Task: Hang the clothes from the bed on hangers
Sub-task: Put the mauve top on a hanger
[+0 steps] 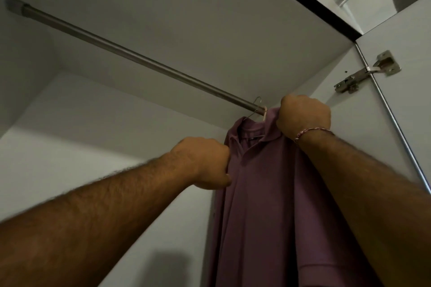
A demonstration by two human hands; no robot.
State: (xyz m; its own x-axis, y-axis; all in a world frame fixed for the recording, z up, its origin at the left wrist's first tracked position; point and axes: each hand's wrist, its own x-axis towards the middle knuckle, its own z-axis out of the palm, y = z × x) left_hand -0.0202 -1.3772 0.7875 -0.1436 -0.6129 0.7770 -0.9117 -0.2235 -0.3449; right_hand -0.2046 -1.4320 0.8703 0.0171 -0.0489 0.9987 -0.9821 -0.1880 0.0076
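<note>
The purple shirt [268, 193] hangs on a hanger [257, 106] hooked at the rail's [130, 53] four-o'clock end. The left hand [203, 163] pinches its front; the right hand [303, 116] grips its shoulder. A downward tug could likely unhook the hanger.

— Where's the camera looking from?
— From the person's head, tilted steeply upward into the wardrobe, close under the rail [130, 53].
— Any second view?
— None; the door hinge [366, 72] sits at right.
</note>
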